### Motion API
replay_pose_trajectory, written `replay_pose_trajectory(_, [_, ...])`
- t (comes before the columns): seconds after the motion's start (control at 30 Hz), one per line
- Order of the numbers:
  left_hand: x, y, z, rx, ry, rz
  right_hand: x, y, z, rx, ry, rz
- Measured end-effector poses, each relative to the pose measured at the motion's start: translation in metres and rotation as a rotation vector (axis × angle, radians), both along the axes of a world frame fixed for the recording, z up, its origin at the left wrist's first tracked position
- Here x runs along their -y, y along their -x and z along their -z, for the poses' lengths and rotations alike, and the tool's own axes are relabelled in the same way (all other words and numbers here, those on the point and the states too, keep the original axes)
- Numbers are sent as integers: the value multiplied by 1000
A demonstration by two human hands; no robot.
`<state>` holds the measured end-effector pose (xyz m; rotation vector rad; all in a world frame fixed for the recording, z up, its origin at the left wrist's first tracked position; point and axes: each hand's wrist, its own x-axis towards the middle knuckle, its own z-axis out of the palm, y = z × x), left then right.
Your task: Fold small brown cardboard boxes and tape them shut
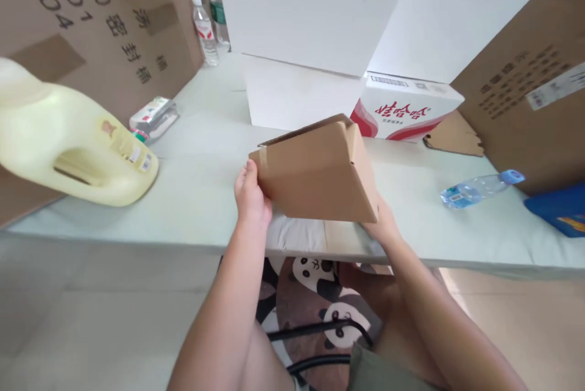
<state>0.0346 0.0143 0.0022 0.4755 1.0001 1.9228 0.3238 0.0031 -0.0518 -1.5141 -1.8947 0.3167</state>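
A small brown cardboard box [315,172] is held tilted above the near edge of the table, one broad side facing me. My left hand [253,193] grips its left end, with the thumb against the taped edge and the other fingers partly hidden. At the lower right corner my right hand [382,220] is closed on the box, its fingers mostly out of sight behind and under it. Behind the box stands a white carton [301,95] with a raised flap, beside a white and red printed carton [406,109].
A large yellow jug [77,141] stands at left, near a clear plastic package [155,117]. An upright water bottle [205,31] is farther back. At right lie a clear bottle [479,189] and a blue container [560,208]. Large cardboard boxes [105,13] flank the pale table [196,196].
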Motion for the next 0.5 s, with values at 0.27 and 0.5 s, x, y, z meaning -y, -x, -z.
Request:
replay_pose_trajectory(0.27, [-15, -21, 26, -95, 207, -166, 20, 41, 4, -97, -43, -295])
replay_pose_trajectory(0.5, [-13, -43, 21, -232, 199, -152, 20, 41, -2, -292, -141, -119])
